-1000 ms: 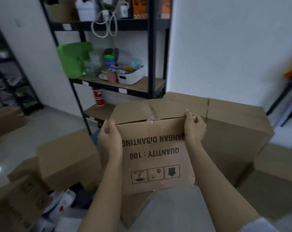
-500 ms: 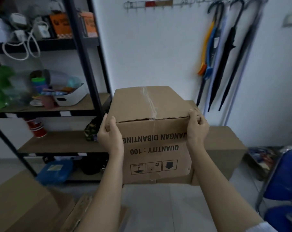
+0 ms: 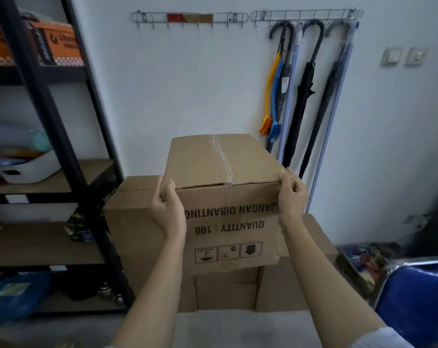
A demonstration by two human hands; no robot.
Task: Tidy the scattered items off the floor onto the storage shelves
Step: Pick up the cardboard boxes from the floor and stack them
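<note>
Box [image 3: 225, 197] is up in the air, carried between both hands right in front of the chest, with its bottom edge hanging over a stack of bigger cartons [image 3: 135, 222] against the wall. Left hand [image 3: 166, 209] is wrapped round the near left top corner, thumb on the printed face and fingers curled over the edge. Right hand [image 3: 292, 194] does the same on the near right corner, pinching the top edge. So both hands are clamped on it, neither one free, and neither is really nearer than the other since they sit level at opposite corners.

Long axis of the box runs away from the person toward the wall, with the taped seam going the same way along the top. Printed end faces the camera, and the lettering and arrow symbols read upside down, so I'd say it's being carried inverted.

Shelves [image 3: 49, 177] are off to the left of the box, past the black upright. Middle shelf has a white tub [image 3: 29, 169] on it, and the one below looks mostly bare from here. My guess is the next move is a swing left, and the box would have to go in narrow end first or get turned to clear that post. Can't tell how heavy it is.
</note>
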